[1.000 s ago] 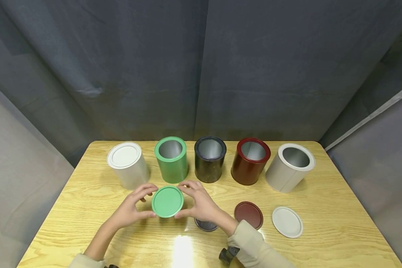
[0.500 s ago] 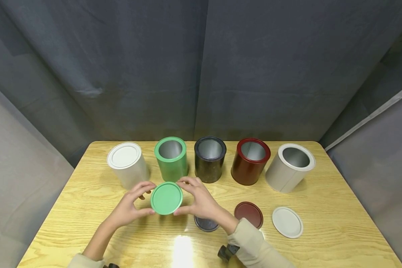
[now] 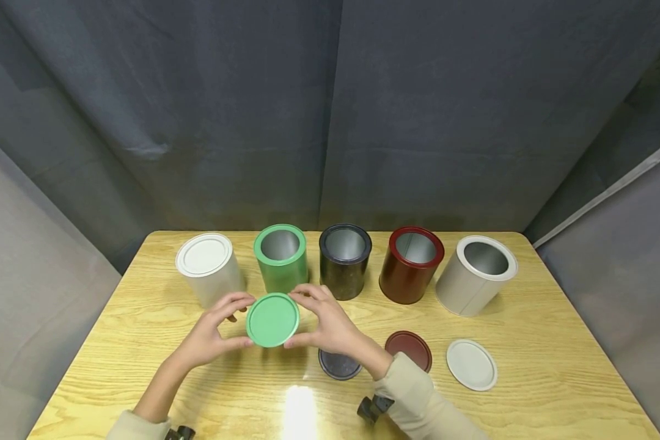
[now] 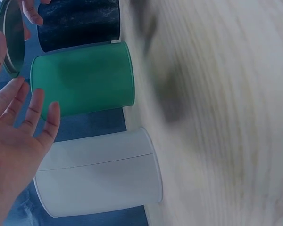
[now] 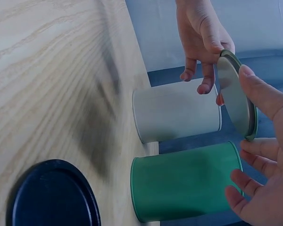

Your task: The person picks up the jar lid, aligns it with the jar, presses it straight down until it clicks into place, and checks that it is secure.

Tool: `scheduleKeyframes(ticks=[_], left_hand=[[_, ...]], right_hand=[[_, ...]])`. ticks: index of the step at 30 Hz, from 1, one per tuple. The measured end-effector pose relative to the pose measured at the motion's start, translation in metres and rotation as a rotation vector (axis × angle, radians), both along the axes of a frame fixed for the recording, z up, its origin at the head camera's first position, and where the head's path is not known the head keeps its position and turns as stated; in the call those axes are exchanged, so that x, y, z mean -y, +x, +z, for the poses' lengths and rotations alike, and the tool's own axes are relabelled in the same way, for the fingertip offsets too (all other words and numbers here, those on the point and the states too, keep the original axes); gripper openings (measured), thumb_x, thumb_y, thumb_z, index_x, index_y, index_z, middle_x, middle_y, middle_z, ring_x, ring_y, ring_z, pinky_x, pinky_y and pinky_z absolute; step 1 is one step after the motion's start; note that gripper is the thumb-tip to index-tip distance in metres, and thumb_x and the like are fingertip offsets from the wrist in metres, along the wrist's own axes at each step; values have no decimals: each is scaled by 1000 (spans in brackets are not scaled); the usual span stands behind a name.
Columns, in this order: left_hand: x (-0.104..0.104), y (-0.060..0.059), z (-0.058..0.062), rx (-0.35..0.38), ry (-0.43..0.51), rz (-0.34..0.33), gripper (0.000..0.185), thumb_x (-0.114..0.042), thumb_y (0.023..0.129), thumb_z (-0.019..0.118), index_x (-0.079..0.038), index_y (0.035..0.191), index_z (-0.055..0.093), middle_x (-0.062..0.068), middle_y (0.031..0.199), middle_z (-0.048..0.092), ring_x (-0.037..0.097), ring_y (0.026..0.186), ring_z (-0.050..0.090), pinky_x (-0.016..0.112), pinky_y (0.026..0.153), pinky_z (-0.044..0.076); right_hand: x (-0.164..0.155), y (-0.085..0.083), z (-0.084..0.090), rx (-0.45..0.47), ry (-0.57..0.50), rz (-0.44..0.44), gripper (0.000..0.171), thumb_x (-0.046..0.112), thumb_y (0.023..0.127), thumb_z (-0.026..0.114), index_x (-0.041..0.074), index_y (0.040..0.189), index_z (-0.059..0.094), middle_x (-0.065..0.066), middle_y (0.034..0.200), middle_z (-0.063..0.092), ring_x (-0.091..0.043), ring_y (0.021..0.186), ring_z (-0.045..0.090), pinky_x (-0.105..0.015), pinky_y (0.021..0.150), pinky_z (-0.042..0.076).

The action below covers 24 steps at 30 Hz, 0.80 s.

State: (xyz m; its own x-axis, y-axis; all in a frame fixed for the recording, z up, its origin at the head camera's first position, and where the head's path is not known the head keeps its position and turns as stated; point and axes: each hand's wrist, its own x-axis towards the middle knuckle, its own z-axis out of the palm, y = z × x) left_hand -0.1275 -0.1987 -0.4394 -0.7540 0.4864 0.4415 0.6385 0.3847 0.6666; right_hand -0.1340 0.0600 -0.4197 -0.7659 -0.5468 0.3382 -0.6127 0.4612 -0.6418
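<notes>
Between both hands a round green lid is held by its edge, raised off the table. My left hand pinches its left side with thumb and fingertips. On the right side, my right hand pinches the rim the same way. The right wrist view shows the lid's silvery underside and its tilt. Just beyond the lid stands an uncovered green can, its metal inside showing. In the left wrist view the green can is close past the left fingertips.
A white can with its lid on stands left of the green one. To the right are an uncovered black can, red can and off-white can. A black lid, red lid and white lid lie nearer on the wooden table.
Both hands have carried the green lid a little away from me, toward the green can. The cans and the other lids have stayed where they were.
</notes>
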Motion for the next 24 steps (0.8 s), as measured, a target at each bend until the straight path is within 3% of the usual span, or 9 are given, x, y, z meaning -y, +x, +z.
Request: scheduleKeyframes(ticks=[11, 24], left_hand=[[-11, 9, 39, -15, 21, -12, 63, 6, 57, 80, 14, 113, 53, 24, 111, 50, 13, 98, 48, 33, 66, 46], [-15, 6, 44, -64, 43, 8, 63, 9, 54, 80, 16, 111, 54, 26, 110, 50, 29, 92, 50, 34, 65, 46]], right_hand=[[1, -5, 6, -2, 1, -17, 75, 35, 62, 83, 4, 124, 56, -5, 124, 48, -20, 111, 41, -42, 89, 38], [1, -12, 14, -51, -8, -11, 73, 36, 59, 84, 4, 120, 59, -6, 121, 51, -19, 106, 43, -38, 86, 40]])
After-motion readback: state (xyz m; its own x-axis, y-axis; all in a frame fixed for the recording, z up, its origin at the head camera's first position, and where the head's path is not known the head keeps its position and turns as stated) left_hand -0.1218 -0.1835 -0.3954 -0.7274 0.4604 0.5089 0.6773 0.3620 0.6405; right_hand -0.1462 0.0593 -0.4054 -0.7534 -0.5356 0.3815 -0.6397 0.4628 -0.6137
